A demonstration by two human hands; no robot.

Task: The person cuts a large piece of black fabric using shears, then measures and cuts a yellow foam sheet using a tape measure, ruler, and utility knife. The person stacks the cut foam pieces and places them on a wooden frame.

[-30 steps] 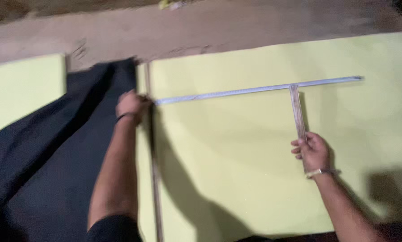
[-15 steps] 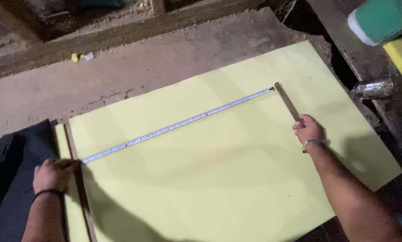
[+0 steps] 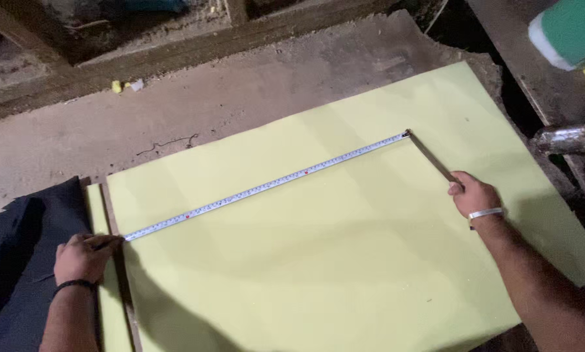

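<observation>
Tape (image 3: 266, 186) stretched diagonally across pale yellow sheet (image 3: 344, 261), running from lower left edge up toward right. Far end of tape meets a thin dark stick (image 3: 434, 160), which slants down to right hand (image 3: 473, 194). Right hand's grip closed on lower end of stick; silver band on that wrist. Left hand (image 3: 84, 255) pins near end of tape at sheet's left edge, fingers curled and pressed down on it; whether anything else sits in that grip cannot be told. Black band on left wrist.

Narrow wooden strip (image 3: 119, 280) lies along sheet's left edge, just beside left hand. A thin yellow sliver shows left of strip. Black cloth (image 3: 25, 261) spread beyond that, touching left forearm.

Sheet lies on a dusty brown surface (image 3: 194, 104). Two small scraps, yellow and white (image 3: 126, 85), near surface's far edge. Rough timber beyond. At upper right, a green and white roll (image 3: 569, 29) and a shiny metal piece (image 3: 563, 138), well apart from sheet's work area.
</observation>
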